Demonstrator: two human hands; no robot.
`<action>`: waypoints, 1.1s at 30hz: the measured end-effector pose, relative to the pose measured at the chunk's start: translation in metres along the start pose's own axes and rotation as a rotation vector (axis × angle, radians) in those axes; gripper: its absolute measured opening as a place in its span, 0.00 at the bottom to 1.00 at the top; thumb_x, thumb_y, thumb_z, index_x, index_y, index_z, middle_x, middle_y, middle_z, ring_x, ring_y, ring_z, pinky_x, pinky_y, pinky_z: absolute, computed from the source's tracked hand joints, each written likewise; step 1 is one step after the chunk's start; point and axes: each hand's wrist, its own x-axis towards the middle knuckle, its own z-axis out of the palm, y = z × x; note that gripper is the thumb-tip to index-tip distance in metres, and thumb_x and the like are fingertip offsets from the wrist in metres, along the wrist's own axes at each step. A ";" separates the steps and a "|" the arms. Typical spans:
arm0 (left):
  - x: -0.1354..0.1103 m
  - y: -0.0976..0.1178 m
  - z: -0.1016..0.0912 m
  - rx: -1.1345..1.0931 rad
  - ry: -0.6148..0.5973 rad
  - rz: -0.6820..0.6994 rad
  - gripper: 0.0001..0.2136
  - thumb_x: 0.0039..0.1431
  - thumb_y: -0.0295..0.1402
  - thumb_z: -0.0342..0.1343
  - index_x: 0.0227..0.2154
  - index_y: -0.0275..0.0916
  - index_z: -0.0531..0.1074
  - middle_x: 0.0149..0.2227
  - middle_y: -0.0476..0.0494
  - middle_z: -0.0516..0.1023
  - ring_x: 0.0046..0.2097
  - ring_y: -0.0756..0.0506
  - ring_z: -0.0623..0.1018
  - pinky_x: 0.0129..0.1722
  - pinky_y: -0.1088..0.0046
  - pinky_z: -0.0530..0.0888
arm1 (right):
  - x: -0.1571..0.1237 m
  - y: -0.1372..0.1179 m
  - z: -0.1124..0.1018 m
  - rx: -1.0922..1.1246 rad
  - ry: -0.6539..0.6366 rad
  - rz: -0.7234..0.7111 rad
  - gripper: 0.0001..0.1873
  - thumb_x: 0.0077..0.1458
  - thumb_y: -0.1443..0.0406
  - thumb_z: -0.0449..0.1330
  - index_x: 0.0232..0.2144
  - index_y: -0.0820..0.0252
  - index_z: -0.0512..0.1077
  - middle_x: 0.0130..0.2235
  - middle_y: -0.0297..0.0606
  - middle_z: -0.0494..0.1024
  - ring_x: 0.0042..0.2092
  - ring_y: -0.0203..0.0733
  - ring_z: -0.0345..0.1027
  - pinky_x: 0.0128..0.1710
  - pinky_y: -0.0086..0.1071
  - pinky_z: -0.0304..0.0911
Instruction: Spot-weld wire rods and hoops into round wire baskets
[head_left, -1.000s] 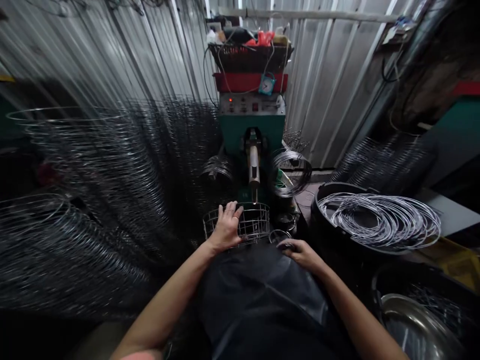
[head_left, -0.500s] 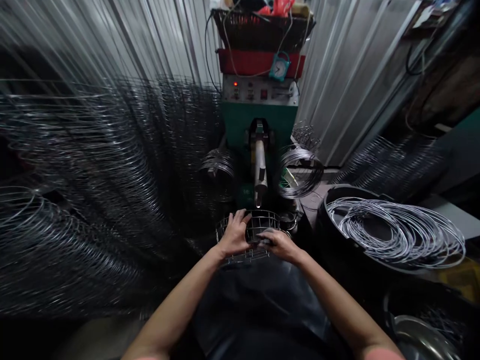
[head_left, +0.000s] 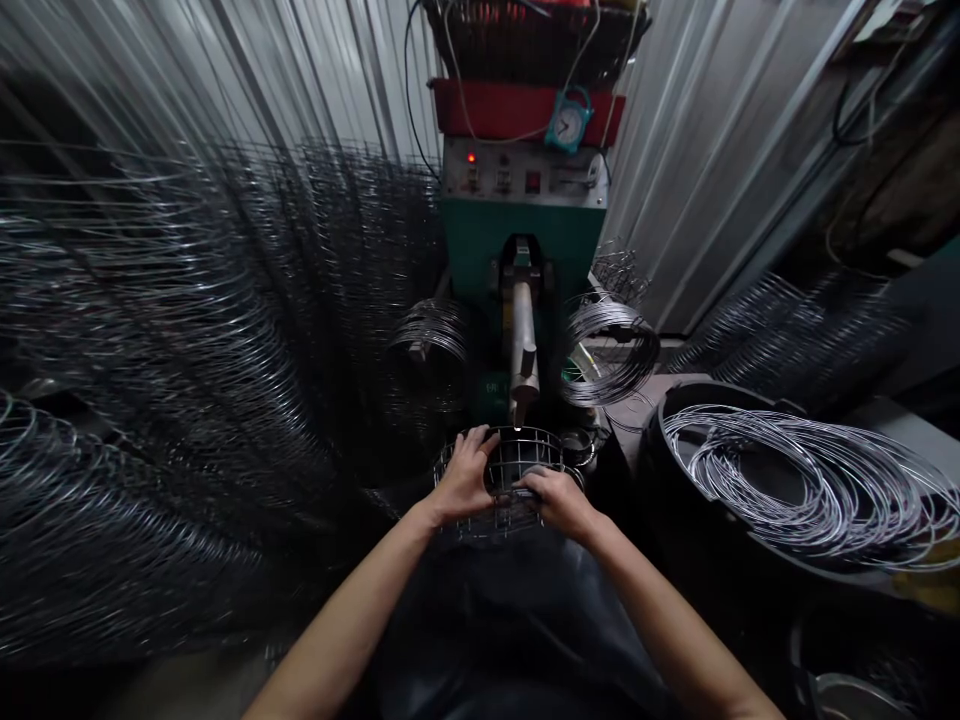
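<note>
A round wire basket rests close to my body, just below the metal arm of a green machine. On its left side lies my left hand, its thumb and fingers spread around the wires and gripping them. My right hand has its fingers bent over the basket's near right part, the thumb hidden. Part of the basket's lower side is hidden by both hands. The arm's pointed tip hangs right above the far rim.
Wire ring bundles hang left and right of the machine arm. A black tub at right holds many loose wire rings. Tall stacks of wire frames fill the left. A blue clock hangs above the control panel.
My right fingers have curled down onto the wire and lie closer to it. The left hand keeps its hold on the basket. The view has shifted slightly.
</note>
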 end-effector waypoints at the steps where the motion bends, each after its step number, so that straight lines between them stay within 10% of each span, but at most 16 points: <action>1: 0.002 -0.001 -0.001 -0.001 0.000 -0.002 0.45 0.37 0.41 0.67 0.59 0.37 0.52 0.62 0.25 0.51 0.65 0.31 0.50 0.60 0.42 0.49 | 0.002 0.001 -0.001 -0.005 0.000 0.002 0.15 0.49 0.74 0.57 0.40 0.57 0.73 0.37 0.39 0.75 0.38 0.39 0.71 0.36 0.27 0.63; 19: 0.043 -0.008 -0.008 0.046 0.018 -0.117 0.43 0.37 0.39 0.68 0.58 0.37 0.56 0.61 0.26 0.54 0.63 0.29 0.53 0.59 0.43 0.53 | 0.036 0.015 -0.005 -0.026 0.170 0.149 0.11 0.53 0.71 0.58 0.38 0.55 0.75 0.41 0.40 0.77 0.41 0.42 0.72 0.40 0.29 0.64; 26: 0.050 -0.012 -0.012 0.036 -0.010 -0.117 0.47 0.34 0.41 0.70 0.58 0.34 0.55 0.63 0.24 0.50 0.64 0.29 0.50 0.61 0.46 0.49 | -0.002 0.009 0.005 0.457 0.541 0.366 0.16 0.49 0.59 0.62 0.41 0.57 0.71 0.38 0.39 0.75 0.40 0.43 0.69 0.42 0.35 0.64; 33: 0.049 -0.007 -0.020 0.077 -0.027 -0.107 0.48 0.34 0.41 0.70 0.59 0.33 0.54 0.63 0.24 0.49 0.65 0.29 0.50 0.61 0.47 0.49 | -0.041 -0.001 0.027 1.240 0.470 0.896 0.19 0.41 0.56 0.63 0.35 0.60 0.68 0.22 0.27 0.67 0.17 0.26 0.51 0.15 0.21 0.41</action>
